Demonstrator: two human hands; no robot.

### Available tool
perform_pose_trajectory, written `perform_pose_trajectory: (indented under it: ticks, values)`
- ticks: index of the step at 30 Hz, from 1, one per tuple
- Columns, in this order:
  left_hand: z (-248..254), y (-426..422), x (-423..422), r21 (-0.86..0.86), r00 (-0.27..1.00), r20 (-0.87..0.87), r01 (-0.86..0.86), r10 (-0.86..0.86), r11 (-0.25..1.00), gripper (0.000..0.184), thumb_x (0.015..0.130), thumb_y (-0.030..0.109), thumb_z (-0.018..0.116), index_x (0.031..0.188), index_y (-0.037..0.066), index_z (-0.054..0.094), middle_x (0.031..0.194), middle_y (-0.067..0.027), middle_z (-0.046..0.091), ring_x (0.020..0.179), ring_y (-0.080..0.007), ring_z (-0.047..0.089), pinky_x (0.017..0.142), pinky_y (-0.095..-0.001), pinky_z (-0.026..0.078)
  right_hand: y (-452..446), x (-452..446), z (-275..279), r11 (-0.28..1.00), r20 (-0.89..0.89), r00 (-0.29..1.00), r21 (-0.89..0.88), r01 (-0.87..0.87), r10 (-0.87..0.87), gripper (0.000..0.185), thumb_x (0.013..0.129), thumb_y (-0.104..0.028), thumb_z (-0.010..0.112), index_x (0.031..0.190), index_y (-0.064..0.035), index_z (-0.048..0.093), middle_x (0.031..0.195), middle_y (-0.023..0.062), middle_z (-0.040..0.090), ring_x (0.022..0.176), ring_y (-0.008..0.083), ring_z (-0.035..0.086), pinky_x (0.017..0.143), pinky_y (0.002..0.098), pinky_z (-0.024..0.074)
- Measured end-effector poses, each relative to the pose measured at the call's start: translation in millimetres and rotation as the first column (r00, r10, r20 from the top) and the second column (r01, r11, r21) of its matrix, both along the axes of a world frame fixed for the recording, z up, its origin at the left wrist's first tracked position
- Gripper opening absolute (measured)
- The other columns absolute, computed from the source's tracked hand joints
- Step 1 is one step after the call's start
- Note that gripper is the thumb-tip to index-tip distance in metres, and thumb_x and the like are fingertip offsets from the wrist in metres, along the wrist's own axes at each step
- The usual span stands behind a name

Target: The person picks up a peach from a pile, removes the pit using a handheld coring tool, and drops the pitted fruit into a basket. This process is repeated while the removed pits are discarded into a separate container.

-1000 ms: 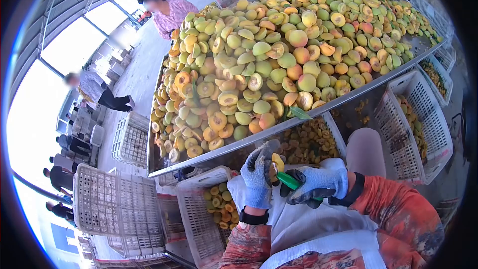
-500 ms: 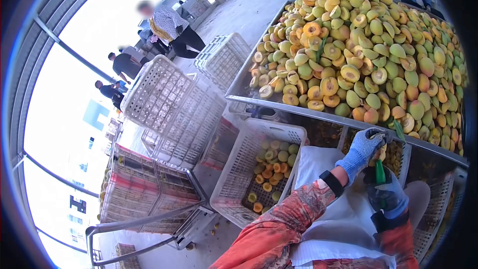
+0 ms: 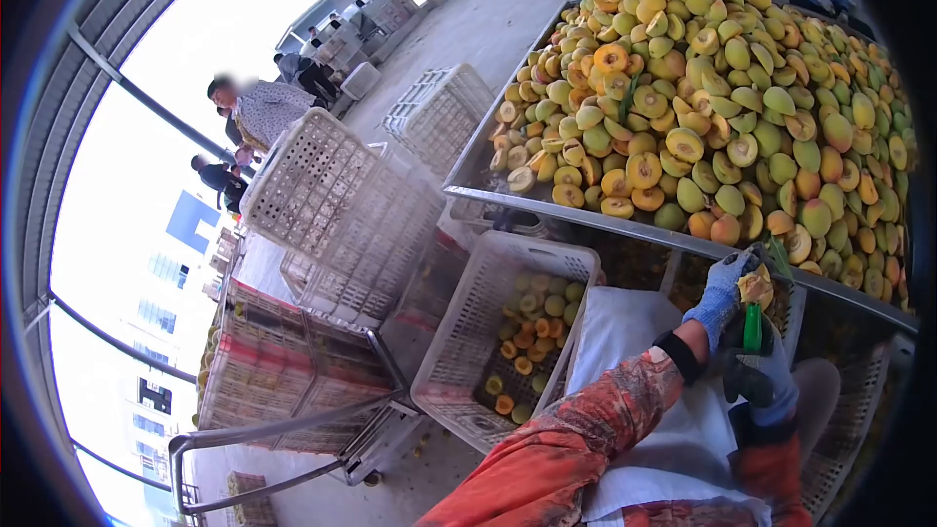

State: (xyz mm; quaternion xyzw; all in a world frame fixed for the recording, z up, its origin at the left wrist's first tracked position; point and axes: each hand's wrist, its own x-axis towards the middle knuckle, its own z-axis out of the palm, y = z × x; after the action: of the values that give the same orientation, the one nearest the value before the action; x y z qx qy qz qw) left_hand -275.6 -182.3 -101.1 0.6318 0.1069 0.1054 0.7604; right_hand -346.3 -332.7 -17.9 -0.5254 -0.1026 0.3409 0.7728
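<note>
My left hand [image 3: 727,295], in a blue knit glove, is closed around a peach piece [image 3: 754,286] with pale orange flesh, beside the metal table's front edge. Just below, my right hand [image 3: 769,383], gloved in grey-blue with a dark palm, grips a green-handled tool [image 3: 753,328]. The handle points up toward the peach; the tool's working end is hidden, so its kind is unclear. Beyond both hands, halved green-yellow peaches [image 3: 722,117] are heaped on the metal table [image 3: 586,213]. A pale cloth [image 3: 634,351] covers my lap.
Left of my lap stands a white crate [image 3: 459,332] holding some peach halves. Stacked crates [image 3: 322,205] and a metal cart frame [image 3: 283,434] are farther left. Below the table edge are bins with peach scraps. Several people stand or work in the background.
My left hand has shifted slightly right and down, and the peach piece shows more. The green handle now stands more upright. A person in the background has moved left behind the crates.
</note>
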Motion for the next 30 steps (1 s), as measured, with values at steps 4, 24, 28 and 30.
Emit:
perform_pose_trajectory:
  ticks: [4, 24, 28, 30]
  values:
    - [62.3, 34.1, -12.0, -0.288, 0.979, -0.192, -0.128, 0.073, 0.949, 0.025, 0.085, 0.022, 0.059, 0.099, 0.001, 0.063, 0.09, -0.0036, 0.063, 0.079, -0.0102, 0.055, 0.071, -0.0233, 0.043, -12.2, 4.9, 26.5, 0.94, -0.016, 0.972, -0.255, 0.225, -0.236, 0.024, 0.087, -0.016, 0.054, 0.107, -0.0042, 0.052, 0.081, 0.0025, 0.056, 0.06, 0.0083, 0.053, 0.05, 0.0227, 0.045]
    - [115.9, 38.9, -59.2, -0.597, 0.996, 0.036, 0.09, -0.086, 0.798, 0.046, 0.083, 0.025, 0.054, 0.114, -0.008, 0.049, 0.108, -0.0187, 0.052, 0.1, -0.0293, 0.053, 0.086, -0.0415, 0.047, 42.7, -10.9, 26.3, 0.464, 0.84, 0.233, -0.478, 0.746, 0.491, 0.045, 0.071, -0.017, 0.061, 0.111, -0.0018, 0.05, 0.08, 0.0129, 0.056, 0.06, 0.0284, 0.059, 0.053, 0.0376, 0.0461]
    - [124.6, 32.4, -56.4, -0.525, 0.995, -0.096, -0.036, -0.018, 0.85, 0.038, 0.081, 0.019, 0.052, 0.109, -0.007, 0.054, 0.107, -0.0183, 0.053, 0.096, -0.0289, 0.055, 0.081, -0.0373, 0.049, 44.7, -20.9, 24.6, 0.518, 0.846, 0.24, -0.49, 0.701, 0.476, 0.043, 0.072, -0.017, 0.059, 0.111, -0.0005, 0.049, 0.076, 0.0139, 0.056, 0.057, 0.0285, 0.058, 0.048, 0.038, 0.0453]
    - [122.7, 25.8, -55.5, -0.516, 0.985, -0.168, -0.12, 0.037, 0.848, 0.035, 0.081, 0.018, 0.05, 0.106, -0.006, 0.056, 0.105, -0.0175, 0.055, 0.09, -0.0284, 0.058, 0.078, -0.0364, 0.049, 42.9, -25.6, 22.5, 0.512, 0.835, 0.25, -0.509, 0.692, 0.491, 0.041, 0.073, -0.014, 0.055, 0.111, -0.0011, 0.049, 0.075, 0.0131, 0.057, 0.058, 0.0272, 0.059, 0.049, 0.0369, 0.0457]
